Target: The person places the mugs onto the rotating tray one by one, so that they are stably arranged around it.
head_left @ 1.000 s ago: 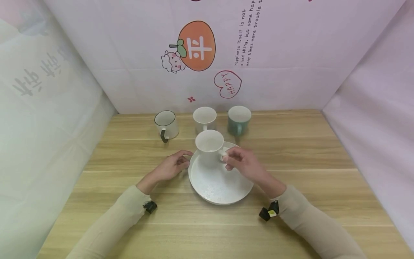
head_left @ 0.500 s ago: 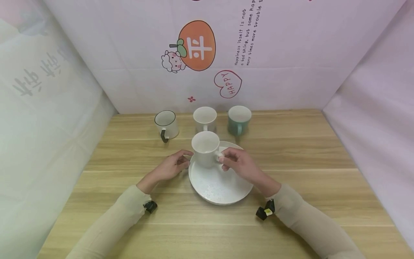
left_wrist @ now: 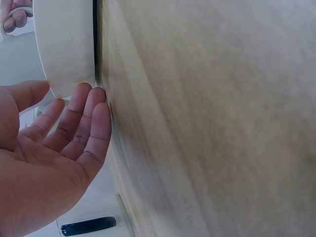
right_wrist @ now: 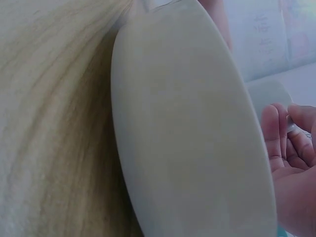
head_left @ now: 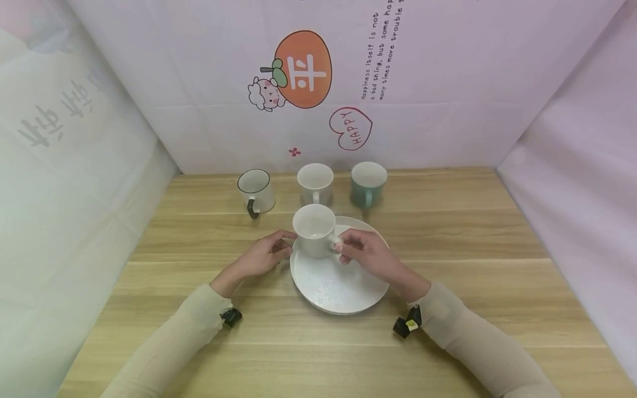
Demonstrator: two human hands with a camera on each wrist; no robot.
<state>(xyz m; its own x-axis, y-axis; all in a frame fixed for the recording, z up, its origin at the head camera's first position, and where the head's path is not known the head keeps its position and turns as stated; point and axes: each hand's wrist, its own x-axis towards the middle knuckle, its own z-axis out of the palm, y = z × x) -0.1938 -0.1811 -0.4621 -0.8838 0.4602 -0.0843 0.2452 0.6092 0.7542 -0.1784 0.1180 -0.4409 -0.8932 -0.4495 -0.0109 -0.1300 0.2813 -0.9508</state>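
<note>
In the head view, a white mug [head_left: 314, 235] is held upright by its handle, which is pinched between the thumb and fingers of the right hand [head_left: 370, 255]. It is positioned over the far left part of a round white dish [head_left: 343, 287]; whether its base is touching cannot be told. The dish's left rim is met by the left hand [head_left: 259, 257], its fingers loosely bent and parted. Behind, along the back of the wooden tabletop [head_left: 487, 287], are lined up a black-rimmed enamel-style mug [head_left: 259, 194], a second white mug [head_left: 316, 179] and a teal mug [head_left: 367, 190]. On the backdrop cloth [head_left: 438, 127], "HAPPY" is printed inside a red heart [head_left: 350, 129], beside "Happiness itself is not a bad thing, but some hap…" and "many times more trouble t…", both lines cut off; a white character is set on an orange fruit print [head_left: 303, 69]. In the left wrist view, the dish's outer wall is touched by fingertips [left_wrist: 81, 94], and a black handle [left_wrist: 89, 225] is seen below. In the right wrist view, the pinched handle is mostly hidden by fingers, and the cloth's writing is blurred.
</note>
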